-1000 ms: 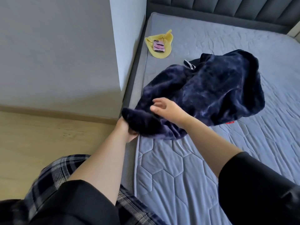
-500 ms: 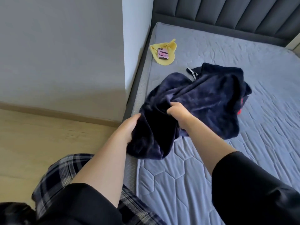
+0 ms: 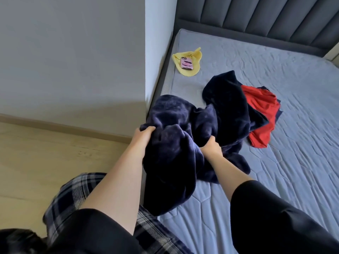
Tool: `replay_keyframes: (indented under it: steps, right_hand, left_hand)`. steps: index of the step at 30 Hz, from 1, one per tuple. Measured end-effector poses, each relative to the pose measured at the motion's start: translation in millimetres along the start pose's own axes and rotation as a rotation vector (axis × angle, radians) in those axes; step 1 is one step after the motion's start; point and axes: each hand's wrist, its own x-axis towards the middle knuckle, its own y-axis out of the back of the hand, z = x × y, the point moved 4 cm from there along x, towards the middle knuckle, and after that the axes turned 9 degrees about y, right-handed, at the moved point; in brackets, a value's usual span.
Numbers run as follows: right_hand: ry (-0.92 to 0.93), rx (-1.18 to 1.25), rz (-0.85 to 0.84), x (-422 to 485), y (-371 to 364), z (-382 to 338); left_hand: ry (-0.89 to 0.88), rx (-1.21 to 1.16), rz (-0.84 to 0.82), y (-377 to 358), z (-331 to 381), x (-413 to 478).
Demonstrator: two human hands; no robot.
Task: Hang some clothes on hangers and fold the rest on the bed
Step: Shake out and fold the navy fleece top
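Two grips hold one navy fleece garment [image 3: 174,153] at the near left corner of the bed [image 3: 275,70]. The left grip [image 3: 145,133] is closed on a bunched upper edge of the fleece, fingers curled over the top of the cloth. The right grip [image 3: 211,148] is closed on a fold near the middle of the garment, thumb up and fingers buried in the pile. Between and below the two grips the fleece hangs in a heavy bundle, part of it draped over the side of the mattress and part lying on the quilted grey cover.

Behind the right grip a darker stretch of cloth [image 3: 227,96] runs back across the bed; whether it belongs to the same garment or is a separate piece cannot be told. A red garment [image 3: 262,110] lies crumpled just beside it on the right, partly tucked under it, with a dark blue edge showing at its far side.

Farther up, near the left edge of the mattress, a yellow cloth [image 3: 196,55] lies flat with a pink phone [image 3: 186,63] on top of it. A dark padded headboard [image 3: 256,17] closes the far end of the bed. A grey wall [image 3: 73,52] stands to the left, with a light wooden floor [image 3: 36,153] below it. Black sleeves [image 3: 275,226] cover both upper arms, and plaid trousers [image 3: 73,195] show at the bottom left.
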Motion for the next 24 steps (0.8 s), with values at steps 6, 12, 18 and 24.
replay_keyframes:
  steps: [6, 12, 18, 24]
  right_hand:
    - [0.349, 0.596, 0.138, -20.2, 46.8, -80.3]
    - [0.944, 0.639, -0.249, -86.3, 58.2, -179.6]
    - [0.341, 0.333, 0.481, -43.2, 46.2, -112.4]
    - [0.147, 0.535, -0.088, -25.6, -11.1, -51.7]
  left_hand:
    - [-0.348, 0.037, 0.048, -2.8, 28.8, -15.7]
    - [-0.314, -0.101, 0.174, 15.6, 28.9, -20.9]
    - [-0.388, -0.17, 0.453, 39.6, 26.5, -36.0]
    - [-0.396, 0.093, -0.035, -0.6, 31.7, -40.7]
